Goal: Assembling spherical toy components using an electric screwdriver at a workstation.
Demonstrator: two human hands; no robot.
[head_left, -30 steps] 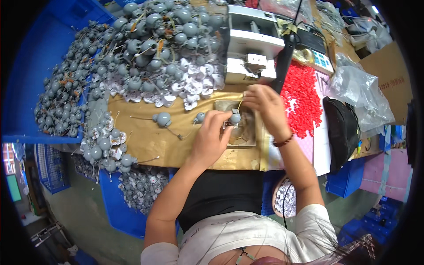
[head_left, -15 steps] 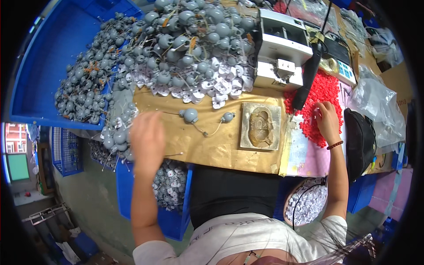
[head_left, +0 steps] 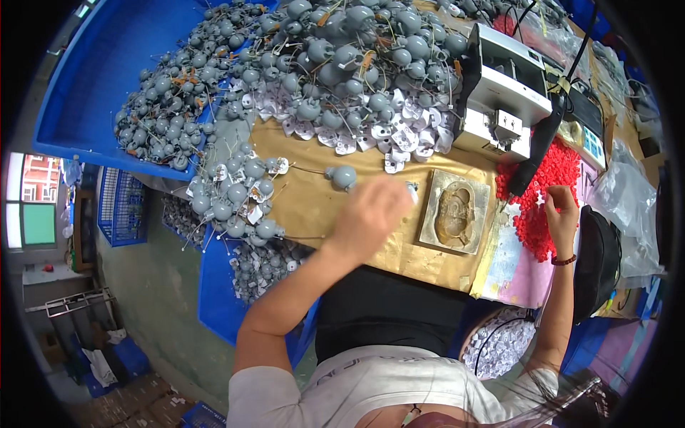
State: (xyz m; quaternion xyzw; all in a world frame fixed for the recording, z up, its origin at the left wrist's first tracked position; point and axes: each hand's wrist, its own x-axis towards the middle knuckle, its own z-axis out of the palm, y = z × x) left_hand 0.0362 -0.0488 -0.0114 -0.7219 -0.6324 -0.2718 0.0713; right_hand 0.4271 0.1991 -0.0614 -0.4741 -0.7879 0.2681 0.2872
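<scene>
My left hand (head_left: 372,220) is over the gold-coloured table cover, beside a grey ball-shaped part (head_left: 344,177) with a thin wire. A small grey-white piece (head_left: 412,191) shows at its fingertips. Those fingers are bent and blurred, so their grip is unclear. To the right of it lies a square metal block (head_left: 455,212) with a rounded hollow. My right hand (head_left: 562,215), a beaded bracelet at the wrist, is at the edge of a heap of small red pieces (head_left: 531,225). Thumb and fingers there are pinched together; whatever they hold is hidden.
A big pile of grey ball parts (head_left: 349,64) with wires and white pieces covers the back. On the left stands a blue bin (head_left: 78,118). A white machine (head_left: 503,96) and a black handheld tool (head_left: 535,157) are at the back right. A black pouch (head_left: 596,260) lies far right.
My left hand has moved right from the table's left side to the wired grey part. My right hand stays by the red pieces, its fingers now pinched. The whole view has shifted.
</scene>
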